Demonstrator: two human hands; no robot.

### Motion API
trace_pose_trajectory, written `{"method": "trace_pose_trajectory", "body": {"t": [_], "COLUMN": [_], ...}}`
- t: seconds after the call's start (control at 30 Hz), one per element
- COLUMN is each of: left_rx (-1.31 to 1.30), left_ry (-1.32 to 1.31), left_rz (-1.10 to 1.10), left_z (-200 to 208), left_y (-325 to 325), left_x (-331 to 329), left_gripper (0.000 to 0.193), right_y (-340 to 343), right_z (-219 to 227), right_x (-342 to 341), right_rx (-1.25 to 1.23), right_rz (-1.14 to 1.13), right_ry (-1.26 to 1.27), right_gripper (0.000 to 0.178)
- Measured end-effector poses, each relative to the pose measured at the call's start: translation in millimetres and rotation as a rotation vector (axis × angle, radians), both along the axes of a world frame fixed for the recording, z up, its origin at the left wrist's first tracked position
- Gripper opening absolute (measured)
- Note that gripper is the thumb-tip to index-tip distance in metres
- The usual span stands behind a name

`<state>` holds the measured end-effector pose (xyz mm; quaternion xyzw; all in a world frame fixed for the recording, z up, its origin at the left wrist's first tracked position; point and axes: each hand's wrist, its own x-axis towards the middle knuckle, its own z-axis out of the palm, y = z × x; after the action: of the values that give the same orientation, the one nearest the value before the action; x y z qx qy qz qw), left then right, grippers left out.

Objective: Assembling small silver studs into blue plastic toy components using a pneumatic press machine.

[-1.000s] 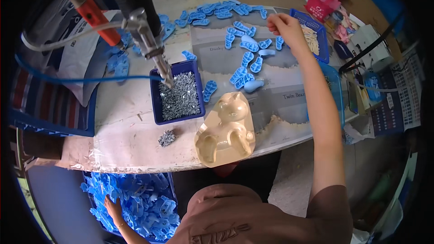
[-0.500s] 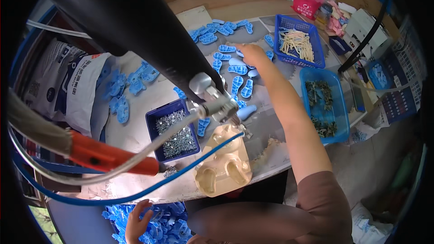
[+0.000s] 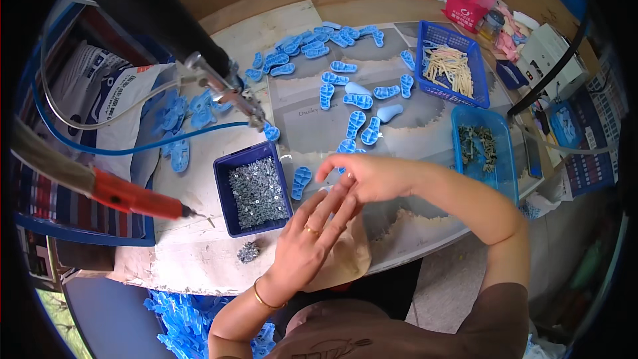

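My left hand (image 3: 307, 246) reaches over the beige moulded tray (image 3: 352, 252) at the table's front edge, its fingers stretched out and slightly apart. Its fingertips meet my right hand (image 3: 379, 178), whose fingers are bent inward above the same tray. Whatever lies between the hands is hidden, and most of the tray is covered by them. Several light-blue foot-shaped plastic pieces (image 3: 355, 124) lie just beyond, ribbed side up, with a smooth blue piece (image 3: 389, 113) among them. Left of my left hand stands a dark blue bin (image 3: 218, 189) of small metal parts.
A black powered arm with a metal head (image 3: 229, 86) hangs at upper left; below it is a red-handled screwdriver (image 3: 136, 194). A blue basket (image 3: 484, 76) of pale sticks and a blue tub (image 3: 512, 159) of small dark parts stand right. Screws (image 3: 248, 251) lie near the bin.
My right hand has come back from the blue pieces to above the tray. My left hand has risen from the lower left to meet it. The black arm has swung up and left.
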<state>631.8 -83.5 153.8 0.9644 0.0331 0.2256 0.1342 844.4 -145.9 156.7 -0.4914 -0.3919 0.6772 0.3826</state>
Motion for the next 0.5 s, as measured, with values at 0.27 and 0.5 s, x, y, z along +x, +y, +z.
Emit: {"method": "trace_pose_trajectory", "body": {"t": [0.27, 0.5], "left_rx": [-0.125, -0.285], "left_ry": [-0.14, -0.066], "left_rz": [0.061, 0.158], "left_z": [-9, -2], "left_y": [36, 40], "left_x": [-28, -65], "left_gripper": [0.047, 0.043], "right_y": [115, 287], "right_z": [-27, -88], "right_x": [72, 80], "right_rx": [0.152, 0.645], "right_rz": [-0.127, -0.537], "right_ry": [-0.505, -1.401], "right_gripper": [0.027, 0.031]}}
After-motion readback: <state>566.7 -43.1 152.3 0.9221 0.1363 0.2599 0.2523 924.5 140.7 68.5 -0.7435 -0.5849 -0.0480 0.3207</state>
